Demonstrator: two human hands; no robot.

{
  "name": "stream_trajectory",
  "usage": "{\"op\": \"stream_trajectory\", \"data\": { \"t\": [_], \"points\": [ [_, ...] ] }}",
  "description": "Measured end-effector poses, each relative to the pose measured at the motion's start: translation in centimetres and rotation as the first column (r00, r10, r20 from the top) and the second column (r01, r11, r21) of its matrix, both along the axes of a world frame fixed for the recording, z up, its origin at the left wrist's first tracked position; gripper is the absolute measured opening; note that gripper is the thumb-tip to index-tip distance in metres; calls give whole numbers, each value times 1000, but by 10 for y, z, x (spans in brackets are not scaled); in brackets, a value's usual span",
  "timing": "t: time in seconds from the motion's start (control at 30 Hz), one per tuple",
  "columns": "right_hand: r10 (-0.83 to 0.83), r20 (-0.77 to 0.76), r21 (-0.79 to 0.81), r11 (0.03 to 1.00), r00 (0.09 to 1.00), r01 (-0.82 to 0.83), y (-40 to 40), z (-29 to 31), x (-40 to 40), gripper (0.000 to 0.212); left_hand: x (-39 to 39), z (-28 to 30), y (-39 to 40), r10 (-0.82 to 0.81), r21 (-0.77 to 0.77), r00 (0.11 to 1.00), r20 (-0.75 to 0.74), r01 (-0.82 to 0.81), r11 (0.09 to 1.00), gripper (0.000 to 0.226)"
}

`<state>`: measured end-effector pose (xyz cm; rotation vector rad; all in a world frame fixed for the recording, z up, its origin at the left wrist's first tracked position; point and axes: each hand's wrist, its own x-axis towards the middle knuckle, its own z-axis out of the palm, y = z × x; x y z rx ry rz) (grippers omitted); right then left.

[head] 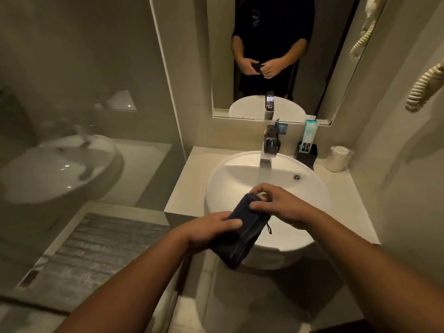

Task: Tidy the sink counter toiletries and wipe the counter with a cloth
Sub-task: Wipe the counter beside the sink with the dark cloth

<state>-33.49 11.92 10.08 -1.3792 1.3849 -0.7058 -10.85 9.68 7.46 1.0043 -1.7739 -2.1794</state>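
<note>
A dark blue folded cloth hangs over the front rim of the white round sink, held by both hands. My left hand grips its lower left side. My right hand pinches its upper end with fingers and thumb. A small loop dangles from the cloth's right edge. On the pale counter behind the sink stand a black holder with a light blue tube in it, and a wrapped white cup near the right wall.
A chrome tap rises at the back of the sink, with a mirror above it. A glass partition stands to the left, reflecting the sink. A grey mat lies on the floor at lower left. A coiled cord hangs on the right wall.
</note>
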Motion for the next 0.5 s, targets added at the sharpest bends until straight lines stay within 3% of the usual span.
{"op": "stream_trajectory", "data": {
  "t": [0.1,0.3,0.4,0.5],
  "points": [
    [61,88,37,997,994,-65,-33,3,23,26,12,1,-17,142,88,988,-64,-136,987,38],
    [107,165,71,990,980,-120,-116,-14,61,25,40,-24,-90,293,80,955,-42,-289,954,37],
    [-76,133,63,996,988,68,-160,-31,69,20,54,-42,-139,348,99,937,-43,-342,934,24],
    [-339,37,71,939,940,336,-192,-64,60,13,66,-66,-198,516,29,854,73,-519,854,19]
  ]
}}
